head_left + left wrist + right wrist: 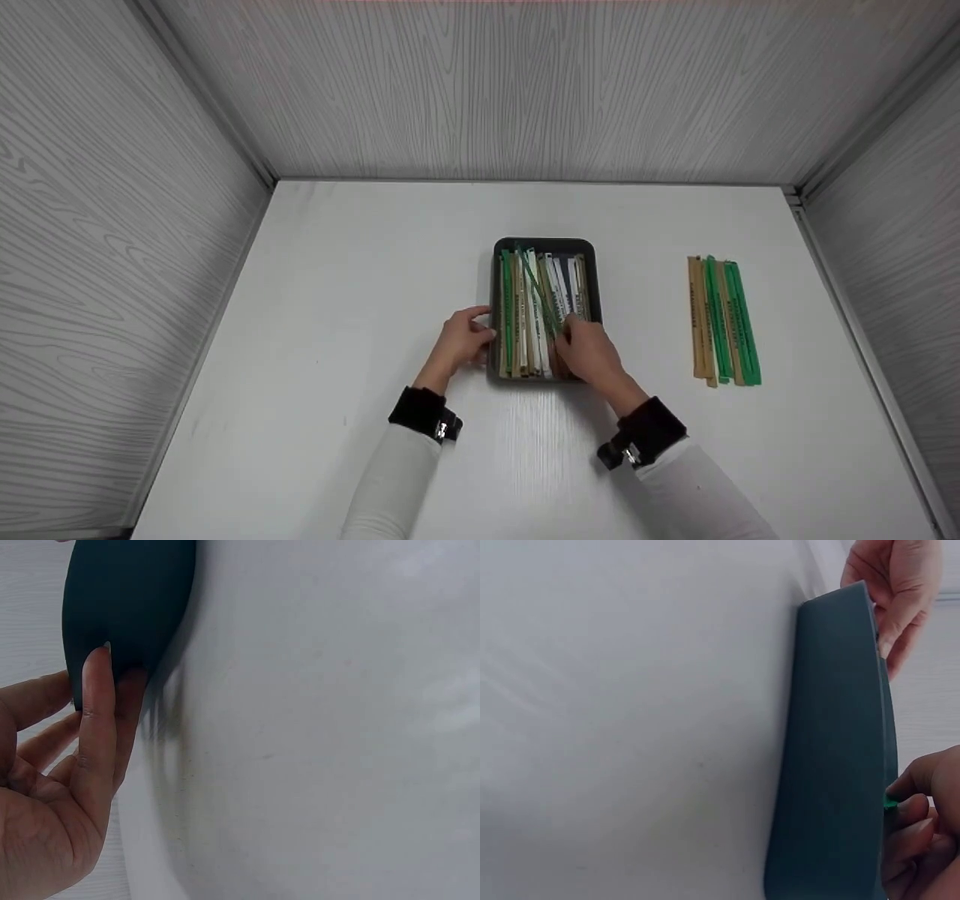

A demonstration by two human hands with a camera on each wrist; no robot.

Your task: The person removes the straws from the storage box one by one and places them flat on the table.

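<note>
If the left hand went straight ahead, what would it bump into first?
Most likely the black tray. The left hand points at its side and looks to be touching it.

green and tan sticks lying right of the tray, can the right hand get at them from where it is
Probably yes: past the tray's rim, only bare tabletop lies between the right hand and the loose sticks, though it may first need to release the green stick it pinches.

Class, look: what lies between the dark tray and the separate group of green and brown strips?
In the head view, the stretch between the tray and the strips is bare white tabletop, with the right hand overlapping its near end.
</note>
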